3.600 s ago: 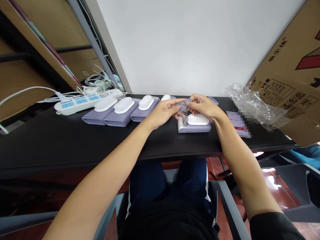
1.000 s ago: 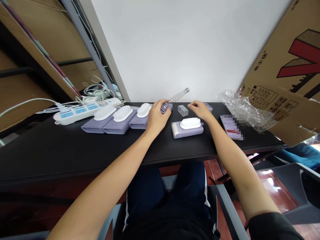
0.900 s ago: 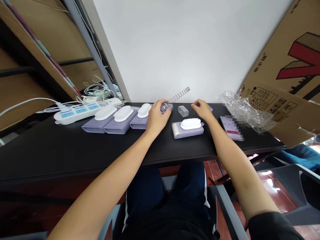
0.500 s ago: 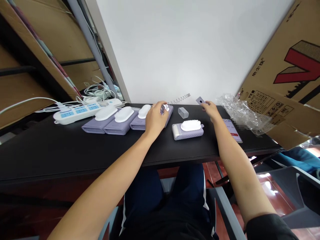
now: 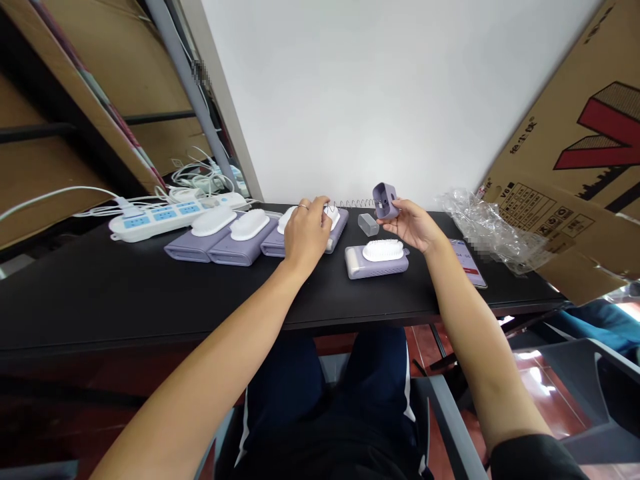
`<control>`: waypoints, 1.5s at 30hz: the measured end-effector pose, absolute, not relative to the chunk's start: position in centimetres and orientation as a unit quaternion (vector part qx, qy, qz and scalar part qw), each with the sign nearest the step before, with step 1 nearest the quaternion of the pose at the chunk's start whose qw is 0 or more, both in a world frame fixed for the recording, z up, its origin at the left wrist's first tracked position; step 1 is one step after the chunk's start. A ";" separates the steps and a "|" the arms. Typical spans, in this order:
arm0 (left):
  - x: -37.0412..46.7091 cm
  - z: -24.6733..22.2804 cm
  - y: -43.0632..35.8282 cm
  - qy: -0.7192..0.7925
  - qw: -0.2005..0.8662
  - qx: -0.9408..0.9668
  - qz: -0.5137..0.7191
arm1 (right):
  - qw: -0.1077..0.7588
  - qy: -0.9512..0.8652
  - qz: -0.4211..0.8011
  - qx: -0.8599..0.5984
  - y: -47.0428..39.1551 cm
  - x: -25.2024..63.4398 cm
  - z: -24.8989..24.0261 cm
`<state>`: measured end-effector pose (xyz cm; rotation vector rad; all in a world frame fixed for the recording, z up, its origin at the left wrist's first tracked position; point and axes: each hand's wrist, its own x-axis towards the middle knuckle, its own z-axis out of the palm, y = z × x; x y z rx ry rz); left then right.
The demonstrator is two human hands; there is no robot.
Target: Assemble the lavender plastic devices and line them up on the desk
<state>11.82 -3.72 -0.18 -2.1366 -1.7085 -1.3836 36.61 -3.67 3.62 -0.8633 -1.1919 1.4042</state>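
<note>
My left hand [image 5: 307,230] pinches one end of a thin coil spring [image 5: 353,203], which stretches sideways above the table. A small hollow purple plastic housing [image 5: 384,195] is gripped in the fingers of my right hand [image 5: 415,227], its opening turned to the left. The spring's far end reaches that opening; whether it is fixed inside cannot be made out. Just below the housing lies a clear plastic cap [image 5: 369,225]. Nearer me rests a purple case [image 5: 375,270] topped by a white bristle brush [image 5: 383,251]. Another purple case [image 5: 342,229] is partly hidden behind my left hand.
Several purple cases [image 5: 230,252] with white oval tops line the table's left. Behind them lies a white power strip [image 5: 165,215] with cables. At right are a phone [image 5: 469,265], crumpled clear plastic [image 5: 500,230] and a large cardboard box [image 5: 560,200]. A white wall [image 5: 375,100] stands behind.
My right hand has moved left and turned the purple housing so its hollow side shows. The spring now runs level to it, where before its free end pointed up. My left hand stays nearly in place.
</note>
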 end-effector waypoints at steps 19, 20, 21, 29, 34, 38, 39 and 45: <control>11.6 -0.1 -3.6 -0.553 0.026 -0.694 -0.461 | 0.479 -0.533 0.608 -0.341 -4.1 36.2 3.6; 11.7 -0.1 -3.6 -0.554 0.023 -0.694 -0.458 | 0.479 -0.535 0.608 -0.339 -4.2 36.2 3.6; 11.7 0.0 -3.7 -0.556 0.021 -0.696 -0.455 | 0.479 -0.538 0.606 -0.339 -4.2 36.2 3.6; 11.3 -0.8 -2.8 -0.478 0.062 -0.697 -0.530 | 0.477 -0.549 0.588 -0.355 -4.2 36.3 3.6; 11.4 -1.1 -2.2 -0.449 -0.018 -0.670 -0.591 | 0.492 -0.547 0.572 -0.364 -4.0 36.3 3.4; 11.8 -0.7 -2.0 -0.413 -0.185 -0.602 -0.658 | 0.519 -0.543 0.545 -0.373 -3.7 36.5 3.2; 11.8 -0.6 -1.9 -0.400 -0.233 -0.578 -0.672 | 0.523 -0.544 0.539 -0.374 -3.6 36.6 3.1; 11.8 -0.1 -1.4 -0.342 -0.423 -0.459 -0.702 | 0.521 -0.567 0.517 -0.373 -3.1 37.1 2.4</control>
